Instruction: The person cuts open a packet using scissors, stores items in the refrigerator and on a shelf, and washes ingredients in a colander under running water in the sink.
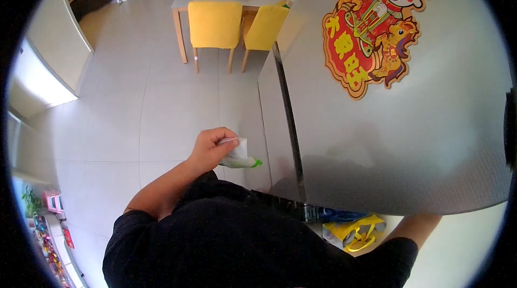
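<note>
My left hand point(212, 149) is closed on a small white packet point(235, 153) with a bright green edge, held in front of my body above the tiled floor. My right forearm point(417, 227) reaches behind the lower edge of a grey, glossy door panel point(398, 142), and the right hand itself is hidden there. On the panel sits a colourful cartoon sticker point(371, 29) with a smiling face and horses. Below the panel, beside my right arm, lies a yellow and grey bag point(355, 231).
A dining table point(186, 0) with several dishes stands at the back, with yellow chairs point(215, 24) around it. At the lower left are a cluttered shelf point(51, 250), a pink item point(53, 201) and a green plant point(31, 200). A doorway opens at the upper left.
</note>
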Motion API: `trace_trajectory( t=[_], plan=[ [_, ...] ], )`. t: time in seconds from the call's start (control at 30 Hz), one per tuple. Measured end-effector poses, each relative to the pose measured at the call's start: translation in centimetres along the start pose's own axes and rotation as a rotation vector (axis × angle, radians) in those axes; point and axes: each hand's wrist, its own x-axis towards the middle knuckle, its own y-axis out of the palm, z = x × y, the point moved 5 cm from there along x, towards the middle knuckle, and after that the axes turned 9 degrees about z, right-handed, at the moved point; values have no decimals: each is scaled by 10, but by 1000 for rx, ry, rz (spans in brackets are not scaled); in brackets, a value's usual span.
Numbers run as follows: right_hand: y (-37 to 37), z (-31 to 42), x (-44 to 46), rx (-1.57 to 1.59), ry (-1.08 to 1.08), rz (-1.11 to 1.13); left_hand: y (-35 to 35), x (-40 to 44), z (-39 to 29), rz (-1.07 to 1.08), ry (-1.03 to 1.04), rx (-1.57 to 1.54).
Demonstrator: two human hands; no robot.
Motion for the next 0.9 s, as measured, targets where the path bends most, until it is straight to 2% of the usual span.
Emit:
trace_trajectory(
  t=[0.3,0.53,0.67,0.8,0.9],
  plan=[
    [-10,-9,-9,119,6,-32,1,0,-4,-2,-2,70],
    [-47,1,-55,436,-35,-153,-2,4,5,22,-39,-22],
    [-86,24,-136,799,-111,-264,-12,14,19,76,-70,-16],
    [-107,37,-265,1173,-154,-306,-24,34,42,173,-106,-55],
    [-89,42,-391,1367,-17,-402,-41,54,52,281,-183,-131]
  ],
)
